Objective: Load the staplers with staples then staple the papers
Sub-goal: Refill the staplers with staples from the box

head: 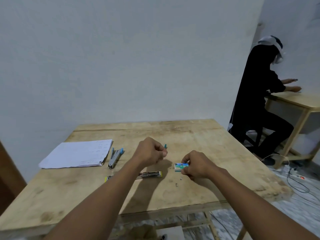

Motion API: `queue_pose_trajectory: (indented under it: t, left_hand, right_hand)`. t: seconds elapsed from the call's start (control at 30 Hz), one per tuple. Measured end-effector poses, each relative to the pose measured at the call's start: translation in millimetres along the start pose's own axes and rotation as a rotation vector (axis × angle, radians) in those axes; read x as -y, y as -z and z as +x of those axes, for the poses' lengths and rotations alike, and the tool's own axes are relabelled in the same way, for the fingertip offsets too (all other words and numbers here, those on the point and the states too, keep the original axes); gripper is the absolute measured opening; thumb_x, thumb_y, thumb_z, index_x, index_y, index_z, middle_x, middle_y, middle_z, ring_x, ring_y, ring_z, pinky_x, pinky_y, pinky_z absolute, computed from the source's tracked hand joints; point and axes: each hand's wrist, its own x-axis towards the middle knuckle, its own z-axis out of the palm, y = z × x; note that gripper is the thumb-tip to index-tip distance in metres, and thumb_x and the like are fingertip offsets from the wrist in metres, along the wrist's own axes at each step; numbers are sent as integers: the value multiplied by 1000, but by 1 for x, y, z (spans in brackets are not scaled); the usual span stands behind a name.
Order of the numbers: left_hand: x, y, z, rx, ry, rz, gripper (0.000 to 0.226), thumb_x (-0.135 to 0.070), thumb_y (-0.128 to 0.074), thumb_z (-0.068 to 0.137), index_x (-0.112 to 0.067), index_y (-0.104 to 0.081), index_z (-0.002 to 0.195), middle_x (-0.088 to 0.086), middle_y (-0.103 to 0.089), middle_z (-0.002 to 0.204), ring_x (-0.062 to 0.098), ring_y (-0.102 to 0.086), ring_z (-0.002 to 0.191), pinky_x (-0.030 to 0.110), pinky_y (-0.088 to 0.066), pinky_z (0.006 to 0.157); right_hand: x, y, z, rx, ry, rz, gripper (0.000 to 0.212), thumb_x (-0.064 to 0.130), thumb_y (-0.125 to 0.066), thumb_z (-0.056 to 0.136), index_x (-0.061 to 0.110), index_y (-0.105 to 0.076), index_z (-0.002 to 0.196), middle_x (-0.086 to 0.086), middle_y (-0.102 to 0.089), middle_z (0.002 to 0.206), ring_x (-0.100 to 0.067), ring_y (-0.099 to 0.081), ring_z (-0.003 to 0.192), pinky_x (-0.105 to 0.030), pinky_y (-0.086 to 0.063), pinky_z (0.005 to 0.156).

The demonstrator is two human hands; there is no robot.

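Stapler with yellow ends (150,174) lies flat on the wooden table (190,135), nearest the front edge. Its metal channel faces up, and its middle is hidden under the left forearm. Just right of it, small loose staple pieces (181,178) are scattered on the bare wood. Right hand (195,166) is clamped on a small blue-and-white staple box (181,167), thumb and fingers pinching its right end; the box sits at or just above the tabletop near the middle. Left hand (150,151) hovers beyond the yellow stapler with its fingers curled and thumb tip pressed to the forefinger; whether anything is pinched there cannot be told. A small teal piece (165,146) shows just past its knuckles. Toward the left edge, a grey stapler with blue ends (115,157) lies with its top arm lifted open, just beside a stack of white papers (78,154). Beyond the right far corner, a person in dark clothing (256,101) sits at a second wooden table (297,101).
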Motion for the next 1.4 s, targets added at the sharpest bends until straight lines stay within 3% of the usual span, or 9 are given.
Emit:
queue_pose_trajectory:
  t: [0.2, 0.4, 0.53, 0.63, 0.83, 0.97, 1.13, 1.2, 1.4]
  left_hand:
    - [13, 27, -10, -17, 70, -293, 8, 3, -73, 81, -3, -73, 76, 15, -69, 72, 16, -64, 59, 22, -55, 61]
    - [24, 43, -22, -121, 116, -390, 26, -22, -74, 85, 2, -74, 77, 11, -67, 66, 12, -58, 52, 18, -50, 52]
    - [29, 48, -30, -196, 155, -349, 30, -33, -74, 83, -11, -71, 64, -1, -63, 60, 10, -46, 49, 18, -34, 45]
    - [29, 54, -33, -234, 229, -424, 28, -31, -75, 81, -10, -68, 65, -1, -57, 60, 13, -39, 51, 21, -26, 45]
    - [29, 66, -40, -212, 291, -467, 29, -33, -73, 82, -7, -70, 72, -2, -53, 60, 14, -37, 50, 23, -25, 46]
    - [45, 73, -48, -254, 89, -76, 15, -30, -67, 86, -18, -76, 91, -9, -67, 79, 8, -58, 73, 19, -41, 60]
    - [69, 58, -59, 31, -80, 246, 41, -28, -77, 76, -26, -67, 115, -10, -59, 94, 5, -56, 89, 13, -40, 69]
    - [76, 48, -58, 37, -101, 227, 40, -30, -79, 76, -25, -68, 114, -10, -62, 95, 6, -58, 89, 15, -41, 70]
    - [88, 37, -52, -18, -78, 118, 8, -23, -78, 78, -23, -77, 85, -7, -72, 77, 4, -64, 76, 20, -46, 66]
  right_hand:
    - [11, 8, -4, -38, 33, -138, 59, 25, -73, 83, 10, -53, 136, -9, -55, 137, -23, -54, 122, -31, -46, 96]
    - [56, 9, -13, -198, 230, 46, 28, 19, -71, 86, 16, -72, 114, 2, -65, 88, -13, -57, 82, -29, -47, 80]
    - [86, -6, -16, -313, 334, 158, 20, 27, -73, 84, 21, -76, 102, 7, -72, 85, -9, -60, 76, -29, -50, 79]
    - [102, -15, -13, -390, 375, 207, 17, 32, -75, 81, 24, -78, 96, 7, -74, 84, -10, -64, 75, -31, -52, 76]
    - [114, -22, -6, -442, 413, 198, 11, 31, -73, 81, 25, -79, 89, 9, -73, 78, -9, -61, 70, -32, -52, 71]
    - [103, -23, -2, -278, 373, 101, 14, 35, -74, 82, 23, -79, 84, 6, -75, 77, -9, -63, 69, -27, -50, 69]
    - [89, -30, -2, -20, 310, -29, 10, 25, -74, 81, 21, -80, 87, 4, -76, 81, -10, -67, 75, -30, -55, 73]
    - [90, -33, -1, 22, 306, -34, 9, 24, -74, 81, 21, -80, 87, 5, -75, 81, -9, -66, 76, -30, -55, 73]
    - [92, -29, 4, 46, 346, -100, 11, 21, -74, 79, 19, -81, 88, 4, -76, 81, -11, -66, 75, -27, -51, 69]
